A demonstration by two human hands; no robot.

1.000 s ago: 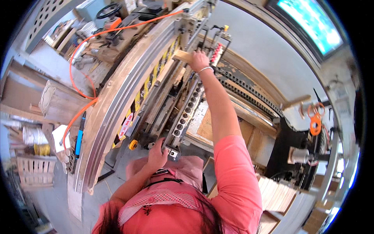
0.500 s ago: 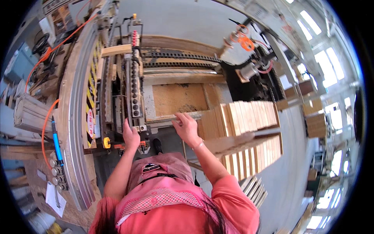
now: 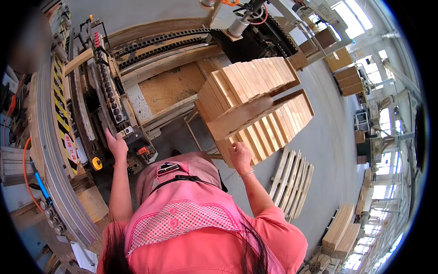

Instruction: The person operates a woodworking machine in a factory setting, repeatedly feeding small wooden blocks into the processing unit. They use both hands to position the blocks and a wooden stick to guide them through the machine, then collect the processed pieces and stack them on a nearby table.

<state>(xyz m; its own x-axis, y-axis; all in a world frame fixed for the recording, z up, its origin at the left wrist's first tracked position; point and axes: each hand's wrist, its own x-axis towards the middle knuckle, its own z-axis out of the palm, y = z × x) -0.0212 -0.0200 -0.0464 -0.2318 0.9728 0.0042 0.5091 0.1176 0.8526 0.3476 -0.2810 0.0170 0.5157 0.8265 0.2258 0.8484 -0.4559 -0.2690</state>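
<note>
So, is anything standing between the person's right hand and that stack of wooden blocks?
Nothing visible does. The right hand is already at the near lower edge of the stack of wooden blocks, seemingly touching one block's end. The left hand is apart from it, resting on the machine frame to the left.

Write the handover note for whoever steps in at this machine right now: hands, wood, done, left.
Left hand: open, resting on the machine edge near the roller rail; holds nothing.
Right hand: at the near end of the top board on the stack; grip not clear.
Wood: the stack stands to the right of the machine; one piece lies on the machine at the far end; a pallet lies on the floor to the right.
Done: one piece on the machine.
Left: the stack is nearly all there.
</note>
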